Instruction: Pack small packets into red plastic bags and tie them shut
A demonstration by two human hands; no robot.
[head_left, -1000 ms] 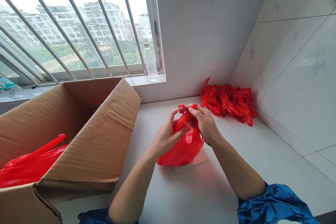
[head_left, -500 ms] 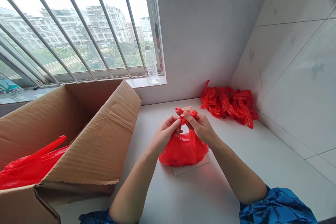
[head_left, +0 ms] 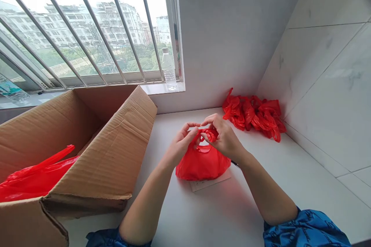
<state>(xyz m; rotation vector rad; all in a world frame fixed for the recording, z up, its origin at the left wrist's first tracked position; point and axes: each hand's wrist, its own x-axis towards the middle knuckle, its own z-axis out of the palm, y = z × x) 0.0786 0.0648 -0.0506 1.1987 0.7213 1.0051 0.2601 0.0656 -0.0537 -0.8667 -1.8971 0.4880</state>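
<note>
Frame centre: left hand (head_left: 181, 144) and right hand (head_left: 224, 137) pinch the handles of a small red plastic bag (head_left: 203, 164), apparently mid-knot; tightening calls for opposed pulls.

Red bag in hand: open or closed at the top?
Gathered closed: left hand and right hand pinch together the handles of the red bag; whether knotted, cannot tell.

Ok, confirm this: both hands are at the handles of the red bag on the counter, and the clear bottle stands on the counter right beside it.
One detail is off. The left hand and right hand are at the handles of the red bag on the counter, but the clear bottle stands on the windowsill, apart from it. The head view shows this.
</note>
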